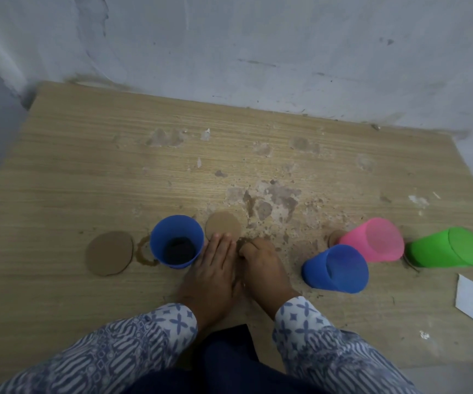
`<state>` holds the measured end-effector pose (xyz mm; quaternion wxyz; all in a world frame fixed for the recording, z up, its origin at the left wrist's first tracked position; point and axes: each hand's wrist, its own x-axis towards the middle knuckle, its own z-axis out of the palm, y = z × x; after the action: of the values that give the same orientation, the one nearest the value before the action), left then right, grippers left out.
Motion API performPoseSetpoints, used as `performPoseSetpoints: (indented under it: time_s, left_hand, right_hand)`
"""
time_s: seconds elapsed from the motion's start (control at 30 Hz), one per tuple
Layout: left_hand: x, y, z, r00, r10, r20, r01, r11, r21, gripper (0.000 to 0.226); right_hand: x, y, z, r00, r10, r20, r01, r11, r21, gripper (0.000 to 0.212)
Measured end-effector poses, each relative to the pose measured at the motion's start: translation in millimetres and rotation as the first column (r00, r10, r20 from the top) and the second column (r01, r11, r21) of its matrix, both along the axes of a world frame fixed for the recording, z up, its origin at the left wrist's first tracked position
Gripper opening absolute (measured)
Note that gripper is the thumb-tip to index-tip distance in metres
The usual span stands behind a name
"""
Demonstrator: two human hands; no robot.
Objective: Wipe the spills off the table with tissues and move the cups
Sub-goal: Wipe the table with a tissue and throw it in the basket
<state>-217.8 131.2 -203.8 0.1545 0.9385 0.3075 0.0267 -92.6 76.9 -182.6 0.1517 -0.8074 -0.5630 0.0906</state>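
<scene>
Because the upright blue plastic cup [176,243], dark liquid inside, stood just beside the flat, straight-fingered, empty left hand [215,265], a sideways nudge could tip it. The right hand [261,260] was curled at the brown spill patch [275,200]; whether it held anything, I could not tell.

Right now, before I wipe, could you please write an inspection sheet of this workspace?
Surface: light wooden table, brown spill stains at centre, ring mark at left.
Job's things: upright blue plastic cup; second blue plastic cup, pink plastic cup, green plastic cup at right, pose unclear; white folded sheet, perhaps tissue.
Clutter: round brown coaster at left; second coaster at centre.
Hands: left hand flat, fingertips at second coaster's edge; right hand curled, contents unclear.
Cables: nothing seen.
Surroundings: stained grey wall.
</scene>
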Motion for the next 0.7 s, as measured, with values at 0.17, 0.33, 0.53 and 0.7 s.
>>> performPoseSetpoints:
  time_s: [0.17, 0.33, 0.53, 0.7]
  left_hand:
    - [-0.5, -1.4, -5.8, 1.0, -0.002, 0.018, 0.001, 0.999, 0.045, 0.066]
    - [-0.6, -2.6, -3.6, 1.0, 0.009, 0.016, -0.01, 1.0, 0.026, 0.066]
    - [0.2, -2.0, -4.2, 1.0, 0.006, 0.007, -0.006, 0.999, 0.041, 0.068]
    - [0.4, -1.6, -3.9, 1.0, 0.006, 0.017, -0.006, 0.999, 0.031, 0.067]
  right_hand:
    - [3.4, 8.4, 5.4, 1.0, 0.015, -0.008, -0.015, 1.0, 0.026, 0.019]
    - [8.8, 8.8, 31.7, 0.759, -0.405, -0.509, 0.451, 0.892, -0.037, 0.021]
    - [13.1, -4.3, 33.6, -0.357, -0.208, -0.911, 0.718, 0.562, -0.41, 0.02]
    - [10.3, -6.1, 33.9, -0.198, -0.318, -0.927, 0.709, 0.606, -0.359, 0.021]
